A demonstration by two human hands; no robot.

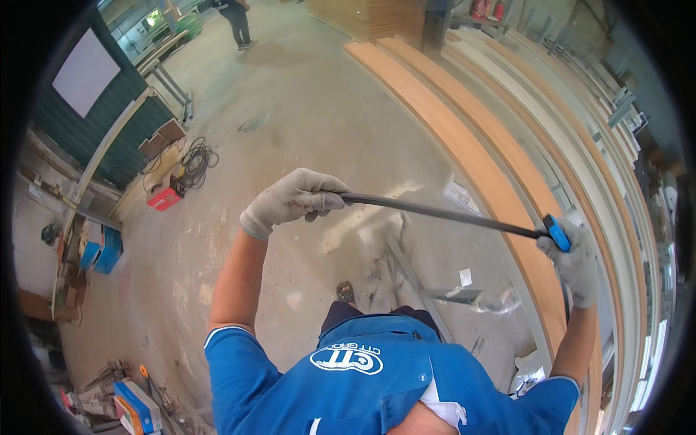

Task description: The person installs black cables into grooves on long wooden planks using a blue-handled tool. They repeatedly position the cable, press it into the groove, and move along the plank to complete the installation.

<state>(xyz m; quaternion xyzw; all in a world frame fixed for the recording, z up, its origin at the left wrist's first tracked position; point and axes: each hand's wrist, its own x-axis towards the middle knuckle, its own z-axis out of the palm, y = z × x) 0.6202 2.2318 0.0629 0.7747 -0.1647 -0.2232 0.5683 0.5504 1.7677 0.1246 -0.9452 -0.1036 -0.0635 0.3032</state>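
I hold a long, thin dark bar (pixel 442 212) up in front of me, roughly level, sloping down a little to the right. My left hand (pixel 296 199), in a grey work glove, is closed around its left end. At the other end, my right hand (pixel 574 262), gloved the same way, is closed on the bar. A small blue handheld item (pixel 557 233) with a dark face shows at the right hand's fingers; its exact kind cannot be made out. The palm side of the right hand is hidden.
Long wooden planks (pixel 464 130) and pale lengths (pixel 580 138) are stacked along the right. A red machine (pixel 165 193) with coiled black cable (pixel 196 164) sits on the floor at left. Boxes (pixel 138 406) and tools lie lower left. A person (pixel 236 22) stands far off.
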